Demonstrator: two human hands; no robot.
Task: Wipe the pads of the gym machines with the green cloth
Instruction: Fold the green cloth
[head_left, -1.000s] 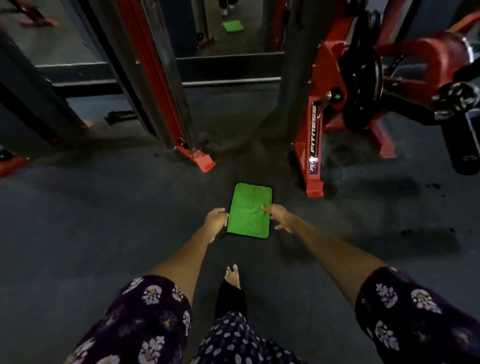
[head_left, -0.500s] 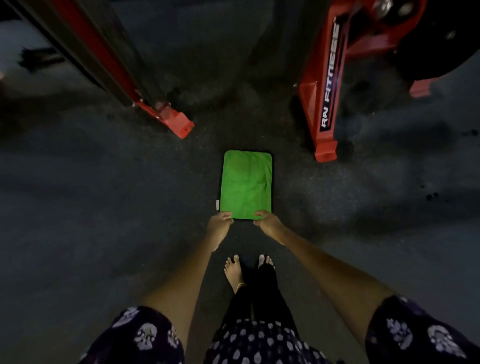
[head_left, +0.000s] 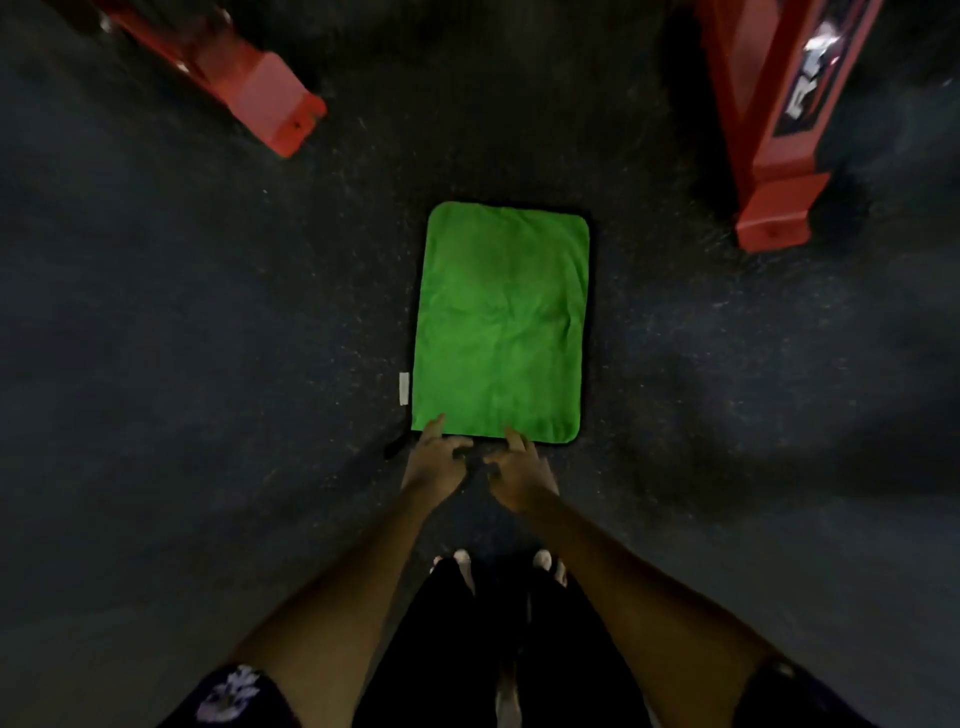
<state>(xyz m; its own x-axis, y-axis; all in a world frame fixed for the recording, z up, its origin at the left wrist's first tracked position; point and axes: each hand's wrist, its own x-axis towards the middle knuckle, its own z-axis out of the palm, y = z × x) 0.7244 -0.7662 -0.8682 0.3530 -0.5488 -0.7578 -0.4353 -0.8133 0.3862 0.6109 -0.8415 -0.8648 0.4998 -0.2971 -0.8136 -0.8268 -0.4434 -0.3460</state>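
Note:
The green cloth (head_left: 501, 322) lies flat on the dark floor, a rectangle with a small white tag on its left edge. My left hand (head_left: 435, 462) is at the cloth's near left corner with a straight forefinger lying on the fabric. My right hand (head_left: 519, 475) is just beside it at the middle of the near edge, one fingertip touching the cloth. The cloth's edge is not lifted. No machine pad is in view.
A red machine foot (head_left: 270, 101) juts in at the upper left. A red upright base with a black label (head_left: 776, 156) stands at the upper right. My bare feet (head_left: 498, 564) are just behind my hands. Dark rubber floor (head_left: 208, 364) lies all around.
The view has dropped closer to the floor. My right hand has slid left along the near edge, so both hands now sit close together. The cloth has stayed flat in place.

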